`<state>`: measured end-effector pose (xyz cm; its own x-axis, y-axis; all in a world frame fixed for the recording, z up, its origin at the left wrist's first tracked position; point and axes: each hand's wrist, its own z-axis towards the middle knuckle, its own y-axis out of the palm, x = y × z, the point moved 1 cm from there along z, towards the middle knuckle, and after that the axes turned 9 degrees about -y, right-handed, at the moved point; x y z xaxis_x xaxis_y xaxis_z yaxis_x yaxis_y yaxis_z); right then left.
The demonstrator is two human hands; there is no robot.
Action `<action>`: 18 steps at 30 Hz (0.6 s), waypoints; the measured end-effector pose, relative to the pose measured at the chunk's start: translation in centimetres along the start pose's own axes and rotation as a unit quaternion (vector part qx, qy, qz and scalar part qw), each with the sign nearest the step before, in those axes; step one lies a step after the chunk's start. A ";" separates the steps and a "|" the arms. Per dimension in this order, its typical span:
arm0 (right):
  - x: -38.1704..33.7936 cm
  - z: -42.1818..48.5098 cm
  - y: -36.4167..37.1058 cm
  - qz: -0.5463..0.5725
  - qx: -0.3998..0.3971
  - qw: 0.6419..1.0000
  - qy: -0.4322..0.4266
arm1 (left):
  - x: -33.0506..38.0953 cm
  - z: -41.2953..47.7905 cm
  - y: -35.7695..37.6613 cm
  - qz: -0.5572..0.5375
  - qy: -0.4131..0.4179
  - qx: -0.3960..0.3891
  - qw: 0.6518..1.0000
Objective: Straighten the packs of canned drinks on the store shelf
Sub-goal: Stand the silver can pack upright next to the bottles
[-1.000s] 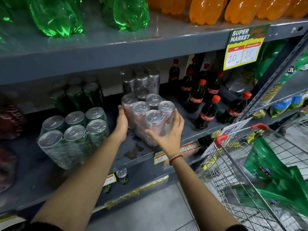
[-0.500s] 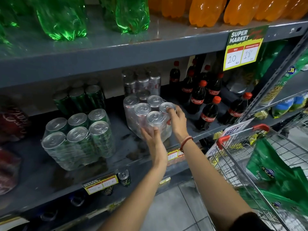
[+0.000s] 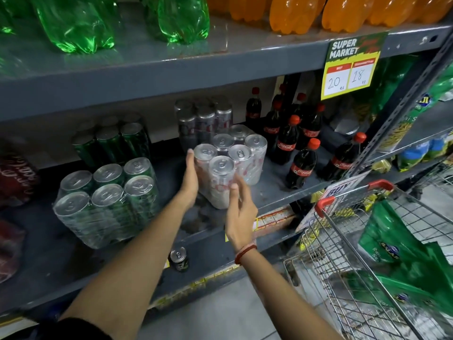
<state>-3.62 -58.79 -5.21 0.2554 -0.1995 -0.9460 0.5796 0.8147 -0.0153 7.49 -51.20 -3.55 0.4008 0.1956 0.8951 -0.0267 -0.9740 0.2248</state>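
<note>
A shrink-wrapped six-pack of silver drink cans (image 3: 230, 165) stands upright on the grey metal middle shelf (image 3: 269, 192), near its front edge and turned at an angle to that edge, one corner pointing outward. The left hand (image 3: 190, 179) lies flat and open against the pack's left side, fingers straight and pointing up, palm touching the plastic wrap. The right hand (image 3: 239, 212) is in front of the pack's near corner, fingers loosely spread and released; it is motion-blurred, so whether its fingertips touch the wrap is hard to tell. A red thread bracelet (image 3: 245, 250) circles the right wrist.

Behind the silver pack, deeper on the same shelf, stands a second wrapped pack of silver cans (image 3: 203, 119). To the left, well apart from the hands, sits a wrapped six-pack of green cans with silver tops (image 3: 107, 200), also skewed to the shelf edge, and behind it another pack of green cans (image 3: 112, 141). To the right of the silver pack stand several small dark cola bottles with red caps (image 3: 302, 163), loosely grouped.

On the upper shelf are large green plastic bottles (image 3: 78, 28) and orange plastic bottles (image 3: 294, 13). A yellow and green price sign (image 3: 350, 67) hangs from that shelf's edge. A single dark can (image 3: 179, 258) stands on the shelf below. At the lower right is a wire shopping trolley with red handle ends (image 3: 355, 241), holding green snack bags (image 3: 404, 261)
</note>
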 end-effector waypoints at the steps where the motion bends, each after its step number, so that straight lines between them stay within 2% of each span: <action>1: 0.4 0.3 -0.4 -0.007 0.000 1.000 -0.007 | -0.2 0.4 -0.4 0.000 -0.002 0.007 1.000; 4: 2.3 2.5 -2.9 -0.008 0.043 0.999 0.007 | -2.8 0.5 -1.7 0.033 0.025 0.081 0.996; 6: 4.1 5.0 -4.9 -0.022 0.042 0.998 0.032 | -5.0 -1.9 -1.8 0.073 0.076 0.132 0.986; 11: 6.8 11.6 -6.9 -0.017 -0.142 0.979 0.148 | -9.1 -4.9 -0.3 0.242 0.128 0.096 0.957; 14: 7.3 13.3 -6.3 -0.003 -0.228 0.960 0.162 | -9.1 -4.0 0.8 0.321 0.117 0.106 0.934; 16: 7.9 13.4 -5.9 -0.012 -0.262 0.953 0.149 | -9.0 -4.0 1.2 0.345 0.116 0.108 0.925; 18: 8.7 12.7 -5.7 -0.020 -0.249 0.959 0.136 | -8.8 -3.3 0.6 0.360 0.122 0.104 0.919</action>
<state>5.17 -72.11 -9.26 -0.0095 -0.1425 -0.9897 0.1271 0.9816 -0.1426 0.95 -53.16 -10.00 0.1298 -0.5141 0.8478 -0.0184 -0.8562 -0.5163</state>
